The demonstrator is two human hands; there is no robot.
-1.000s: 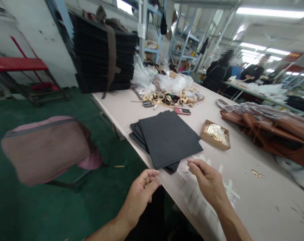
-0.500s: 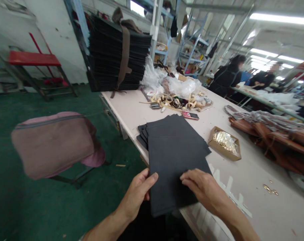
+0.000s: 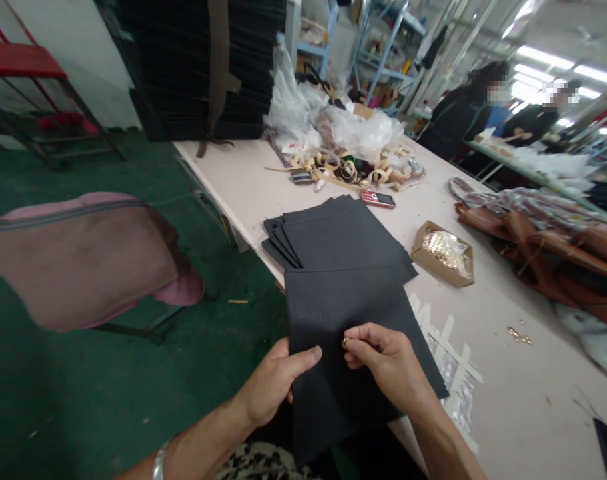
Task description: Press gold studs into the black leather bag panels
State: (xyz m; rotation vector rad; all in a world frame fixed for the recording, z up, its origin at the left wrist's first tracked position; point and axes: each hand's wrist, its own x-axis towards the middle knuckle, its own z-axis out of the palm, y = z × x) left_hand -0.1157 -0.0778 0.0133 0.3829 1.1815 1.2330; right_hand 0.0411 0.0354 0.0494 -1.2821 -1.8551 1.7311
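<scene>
My left hand (image 3: 278, 377) grips the left edge of a black leather panel (image 3: 343, 300), thumb on top and fingers beneath. Over the panel's middle, my right hand (image 3: 383, 357) pinches a small gold-coloured metal piece (image 3: 344, 341) between thumb and fingertips. The piece is too small to make out its exact kind. The panel's far end overlaps a fanned stack of similar black panels (image 3: 343, 230) on the table. Its near end hangs past the table's edge, above my lap.
A cardboard box (image 3: 443, 263) of gold metal pieces stands right of the stack. Loose gold rings (image 3: 519, 335) lie nearer. Behind are a red phone (image 3: 377, 199), plastic bags (image 3: 358, 133) and a tall black pile (image 3: 173, 73). Brown leather goods (image 3: 548, 247) are at right; a cloth-covered stool (image 3: 83, 260), left.
The held panel has come toward me, uncovering more of the stack. My right hand has shifted slightly left and up, and the gold piece now shows at its fingertips. The camera view has tilted down.
</scene>
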